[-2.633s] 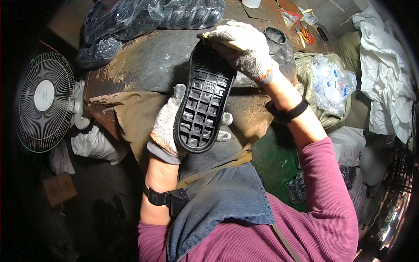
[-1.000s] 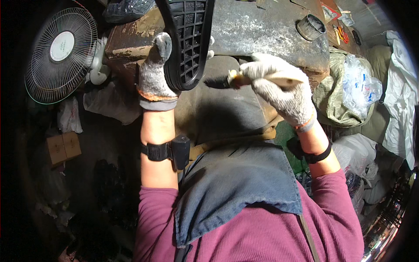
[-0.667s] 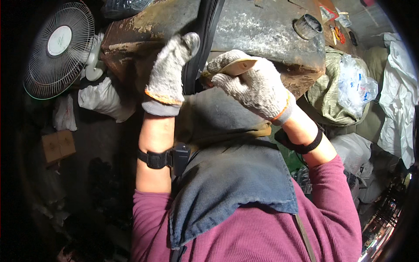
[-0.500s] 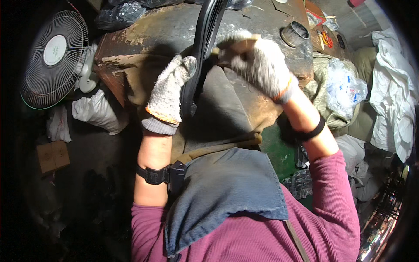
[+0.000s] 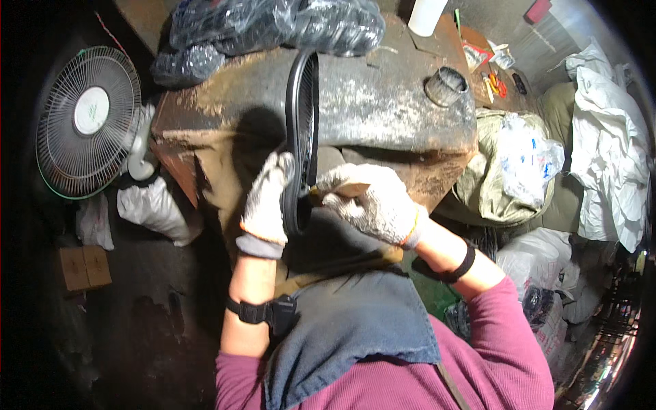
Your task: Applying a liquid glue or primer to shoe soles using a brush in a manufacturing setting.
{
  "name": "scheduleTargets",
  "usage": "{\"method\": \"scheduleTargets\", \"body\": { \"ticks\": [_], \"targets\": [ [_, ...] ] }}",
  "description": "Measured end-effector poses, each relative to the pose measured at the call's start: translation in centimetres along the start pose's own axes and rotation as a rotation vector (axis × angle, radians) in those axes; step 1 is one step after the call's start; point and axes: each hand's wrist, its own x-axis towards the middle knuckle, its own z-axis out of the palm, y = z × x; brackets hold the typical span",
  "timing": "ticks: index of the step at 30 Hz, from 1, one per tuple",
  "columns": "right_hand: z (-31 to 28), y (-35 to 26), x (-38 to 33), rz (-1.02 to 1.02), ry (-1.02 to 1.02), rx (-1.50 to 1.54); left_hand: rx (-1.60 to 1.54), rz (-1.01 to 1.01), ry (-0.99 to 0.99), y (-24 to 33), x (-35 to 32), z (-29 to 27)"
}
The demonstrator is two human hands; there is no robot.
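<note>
1. The black shoe sole [image 5: 302,130] stands on edge in the upper middle of the frame, its thin side turned to the camera, running from the worn workbench [image 5: 383,109] down toward the person's chest.
2. The left hand [image 5: 266,205], in a speckled work glove, is wrapped around the lower end of the sole, fingers pressed against its left face.
3. The right hand [image 5: 372,203], gloved the same way, is closed around a pale wooden handle [image 5: 345,189] just right of the sole's lower edge; the tool's tip touches the sole, though its working end is too small to make out.
4. A small metal tin [image 5: 445,85] sits on the bench at upper right.
5. Clear plastic bags of dark goods [image 5: 273,27] lie along the top edge.
6. A fan [image 5: 89,123] stands at the left.
7. White sacks [image 5: 608,137] pile up at the right edge.
</note>
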Motion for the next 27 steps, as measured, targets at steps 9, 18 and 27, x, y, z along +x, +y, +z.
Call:
{"method": "scheduleTargets", "body": {
  "ticks": [9,18,27],
  "targets": [
    [-4.4,6.2,8.5,0.000,0.439,-0.424,-0.939,-0.491,-0.225,4.9,-3.0,1.2],
    [-3.2,5.6,8.5,0.052,0.430,-0.414,-1.401,-0.748,-0.466,4.3,-3.6,0.2],
    [-0.4,5.7,7.6,0.173,0.638,0.265,-1.533,-0.514,-0.580,3.6,-3.8,-0.3]
  ]
}}
